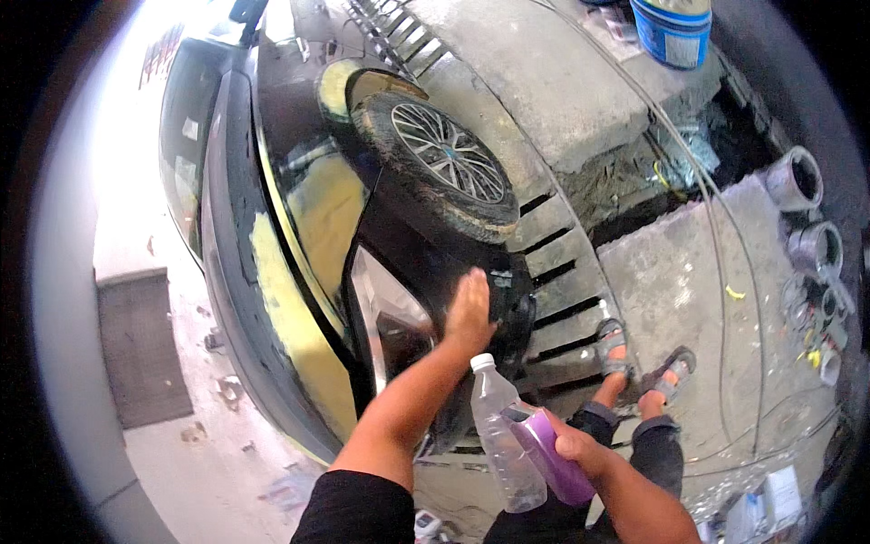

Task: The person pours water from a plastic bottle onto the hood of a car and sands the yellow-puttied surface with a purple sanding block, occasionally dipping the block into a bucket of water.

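My left hand (pixel 470 314) lies with its fingers stretched out against the black front bumper (pixel 426 267) of a car, just beside the headlight (pixel 391 313). My right hand (pixel 584 448) is closed on a flat purple block (pixel 564 469), thumb on its near face. Behind the block's upper edge, a clear plastic bottle (pixel 497 412) with a white cap stands tilted in the same grip; the fingers around it are hidden. Yellowish filler patches cover parts of the car's hood edge (pixel 288 313) and fender (pixel 331 204).
The car's muddy front wheel (pixel 444 163) is beyond my left hand. A slotted floor drain (pixel 553 272) runs alongside. Cables (pixel 716 236) cross the concrete near a broken-open trench (pixel 634 186). Grey pipes (pixel 796 181) and a blue bucket (pixel 672 34) stand at the right.
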Motion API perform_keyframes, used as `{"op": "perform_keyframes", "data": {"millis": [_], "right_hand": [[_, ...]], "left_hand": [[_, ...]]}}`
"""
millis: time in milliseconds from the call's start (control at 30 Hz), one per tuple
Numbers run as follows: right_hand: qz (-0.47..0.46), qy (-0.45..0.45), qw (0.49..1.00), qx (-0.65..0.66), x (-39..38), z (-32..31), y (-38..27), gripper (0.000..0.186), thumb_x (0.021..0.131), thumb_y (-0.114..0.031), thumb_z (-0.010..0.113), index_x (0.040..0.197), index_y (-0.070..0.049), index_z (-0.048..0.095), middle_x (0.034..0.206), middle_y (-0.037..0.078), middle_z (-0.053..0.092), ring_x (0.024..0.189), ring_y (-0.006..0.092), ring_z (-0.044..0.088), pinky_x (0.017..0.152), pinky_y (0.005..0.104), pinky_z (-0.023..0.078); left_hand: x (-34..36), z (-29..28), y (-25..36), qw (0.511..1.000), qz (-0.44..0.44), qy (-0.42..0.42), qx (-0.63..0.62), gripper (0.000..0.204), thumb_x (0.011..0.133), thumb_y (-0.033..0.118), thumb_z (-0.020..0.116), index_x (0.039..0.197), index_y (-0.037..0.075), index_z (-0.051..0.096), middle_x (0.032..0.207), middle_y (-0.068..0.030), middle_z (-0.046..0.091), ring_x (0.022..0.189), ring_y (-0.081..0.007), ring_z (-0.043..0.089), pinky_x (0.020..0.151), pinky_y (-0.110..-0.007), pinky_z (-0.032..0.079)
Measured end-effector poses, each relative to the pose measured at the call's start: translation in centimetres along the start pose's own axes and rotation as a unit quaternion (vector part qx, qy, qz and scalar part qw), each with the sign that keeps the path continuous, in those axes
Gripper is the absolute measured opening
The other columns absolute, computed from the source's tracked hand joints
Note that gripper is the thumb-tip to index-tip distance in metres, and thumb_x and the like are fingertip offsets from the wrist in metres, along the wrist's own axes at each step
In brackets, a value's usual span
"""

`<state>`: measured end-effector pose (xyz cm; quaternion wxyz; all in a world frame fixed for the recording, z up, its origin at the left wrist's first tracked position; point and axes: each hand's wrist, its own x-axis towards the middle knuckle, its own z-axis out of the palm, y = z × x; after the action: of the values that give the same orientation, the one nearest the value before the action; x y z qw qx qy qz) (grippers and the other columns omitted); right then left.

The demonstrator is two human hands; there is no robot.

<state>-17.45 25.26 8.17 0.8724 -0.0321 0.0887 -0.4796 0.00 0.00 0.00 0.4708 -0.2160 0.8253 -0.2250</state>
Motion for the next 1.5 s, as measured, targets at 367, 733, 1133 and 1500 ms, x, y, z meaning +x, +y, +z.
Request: {"op": "perform_keyframes", "data": {"millis": [367, 733, 1133, 1500], "right_hand": [[0.053, 0.122, 0.99, -0.055, -5.0, 4.5, -2.2, 0.101, 0.081, -0.064, 0.061, 0.156, -0.006, 0.025, 0.144, 0.013, 0.046, 0.126, 0.0268, 0.05, 0.106, 0.0391, 0.039], [0.047, -0.008, 0.959, -0.278, -0.9, 16.6, -1.8, 0.106, 0.083, -0.071, 0.059, 0.153, 0.001, 0.028, 0.15, 0.014, 0.04, 0.134, 0.0245, 0.042, 0.113, 0.0392, 0.03], [-0.026, -0.045, 0.983, -0.178, 7.0, 29.4, 3.6, 0.103, 0.079, -0.062, 0.072, 0.147, 0.005, 0.034, 0.124, 0.02, 0.06, 0.108, 0.0266, 0.064, 0.097, 0.0373, 0.051], [-0.189, 0.033, 0.981, -0.001, 13.0, 26.0, 13.5, 0.075, 0.095, -0.055, 0.056, 0.148, -0.006, 0.036, 0.135, 0.019, 0.052, 0.117, 0.0344, 0.058, 0.092, 0.0517, 0.056]], "left_hand": [[-16.2, -0.2, 5.1, 0.829, -0.008, 0.026, -0.559, 0.069, 0.092, 0.032, 0.063, 0.147, 0.0, 0.038, 0.153, -0.0237, 0.038, 0.141, -0.039, 0.037, 0.116, -0.044, 0.033], [-33.7, -8.7, -4.8, 0.79, 0.013, 0.449, -0.419, 0.068, 0.071, 0.012, 0.076, 0.133, 0.015, 0.047, 0.145, -0.0194, 0.045, 0.138, -0.0392, 0.042, 0.113, -0.05, 0.038], [-41.2, -0.5, -13.4, 0.583, -0.055, 0.533, -0.61, 0.052, 0.074, 0.021, 0.084, 0.116, 0.006, 0.059, 0.126, -0.016, 0.052, 0.121, -0.032, 0.053, 0.103, -0.044, 0.045], [-39.3, 12.5, -21.4, 0.078, 0.033, 0.468, -0.88, 0.069, 0.085, 0.052, 0.072, 0.135, 0.008, 0.051, 0.127, -0.0101, 0.061, 0.114, -0.0274, 0.062, 0.089, -0.043, 0.054]]}}
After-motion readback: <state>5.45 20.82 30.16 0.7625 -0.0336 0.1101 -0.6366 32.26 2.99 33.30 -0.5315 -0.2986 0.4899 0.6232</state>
